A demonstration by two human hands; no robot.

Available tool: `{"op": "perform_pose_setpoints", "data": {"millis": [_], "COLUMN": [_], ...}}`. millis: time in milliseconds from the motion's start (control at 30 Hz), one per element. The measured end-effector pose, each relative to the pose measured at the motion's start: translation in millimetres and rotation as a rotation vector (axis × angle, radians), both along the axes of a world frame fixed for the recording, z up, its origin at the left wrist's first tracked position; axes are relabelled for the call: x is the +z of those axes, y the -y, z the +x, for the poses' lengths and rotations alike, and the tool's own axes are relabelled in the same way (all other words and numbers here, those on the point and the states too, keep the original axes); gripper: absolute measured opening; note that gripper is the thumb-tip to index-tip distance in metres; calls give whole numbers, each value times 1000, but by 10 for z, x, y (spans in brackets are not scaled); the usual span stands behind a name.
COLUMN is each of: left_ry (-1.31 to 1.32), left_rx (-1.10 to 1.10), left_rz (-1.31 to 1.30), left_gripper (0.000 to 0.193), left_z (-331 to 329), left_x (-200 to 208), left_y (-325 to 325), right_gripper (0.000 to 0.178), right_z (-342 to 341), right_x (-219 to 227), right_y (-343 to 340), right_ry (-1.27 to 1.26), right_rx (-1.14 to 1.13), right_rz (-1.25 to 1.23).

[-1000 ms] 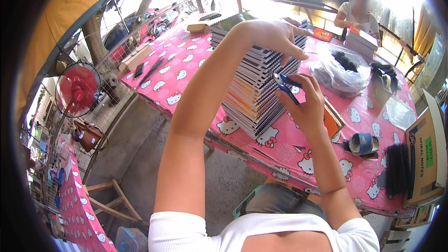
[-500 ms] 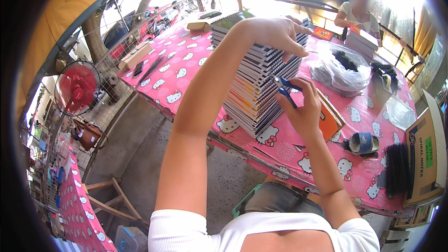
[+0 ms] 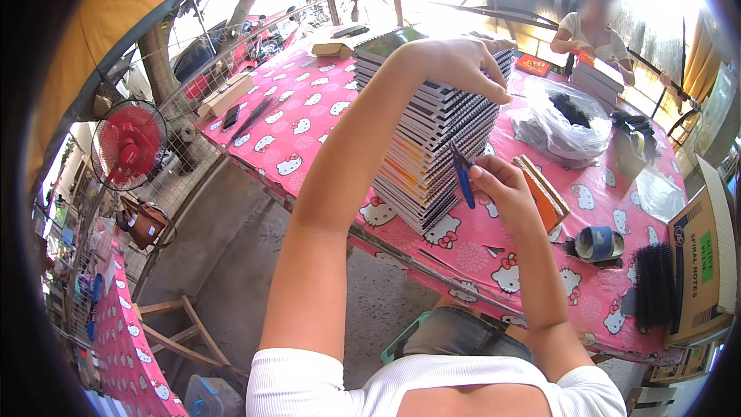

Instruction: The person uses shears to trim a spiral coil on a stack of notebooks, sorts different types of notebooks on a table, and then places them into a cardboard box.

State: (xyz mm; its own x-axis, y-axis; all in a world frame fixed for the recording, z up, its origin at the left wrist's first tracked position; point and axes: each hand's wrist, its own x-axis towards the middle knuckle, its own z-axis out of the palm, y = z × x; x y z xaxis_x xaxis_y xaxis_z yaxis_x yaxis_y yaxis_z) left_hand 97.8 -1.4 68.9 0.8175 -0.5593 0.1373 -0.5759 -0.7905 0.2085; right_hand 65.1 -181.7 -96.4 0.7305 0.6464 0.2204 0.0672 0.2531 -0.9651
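The pink patterned table (image 3: 316, 112) spreads widest, its near edge slanting under the right forearm; a broad stretch of cloth shows left of the notebook stack (image 3: 448, 143), while things crowd the right side. A co-worker (image 3: 590, 35) sits across the far right corner behind a pile of books (image 3: 597, 77). The cardboard box (image 3: 698, 262) stands along the right edge, its contents hidden from view. The notebook stack rises near the front edge, coils facing right, its layers slightly staggered. Beyond the right hand (image 3: 500, 183), a clear plastic bag (image 3: 559, 143) holds a black bundle (image 3: 570, 108). Black spiral coils (image 3: 656, 286) lie just beside the box; nearer the stack are an orange-faced block (image 3: 546, 199) and a blue roll (image 3: 596, 243). The left hand (image 3: 467, 66) lies over the stack's top, fingers spread. The right thumb and fingers pinch 1 pair of blue-handled pliers (image 3: 464, 176), its tip close to the coils on the stack's side.
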Motion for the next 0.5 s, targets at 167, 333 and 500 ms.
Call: {"op": "perform_pose_setpoints", "data": {"millis": [167,333,500], "left_ry": [125,84,86], "left_rx": [-48,-31,-28], "left_rz": [51,20,25], "left_gripper": [47,47,46], "left_z": [14,-16,-14], "left_x": [-8,12,19], "left_y": [-12,-8,-7], "right_gripper": [30,30,29], "right_z": [-37,-84,-69], "right_x": [-71,-82,-198], "right_y": [45,57,79], "right_ry": [-56,-42,-78], "right_rx": [23,-22,-41], "right_rz": [81,86,67]}}
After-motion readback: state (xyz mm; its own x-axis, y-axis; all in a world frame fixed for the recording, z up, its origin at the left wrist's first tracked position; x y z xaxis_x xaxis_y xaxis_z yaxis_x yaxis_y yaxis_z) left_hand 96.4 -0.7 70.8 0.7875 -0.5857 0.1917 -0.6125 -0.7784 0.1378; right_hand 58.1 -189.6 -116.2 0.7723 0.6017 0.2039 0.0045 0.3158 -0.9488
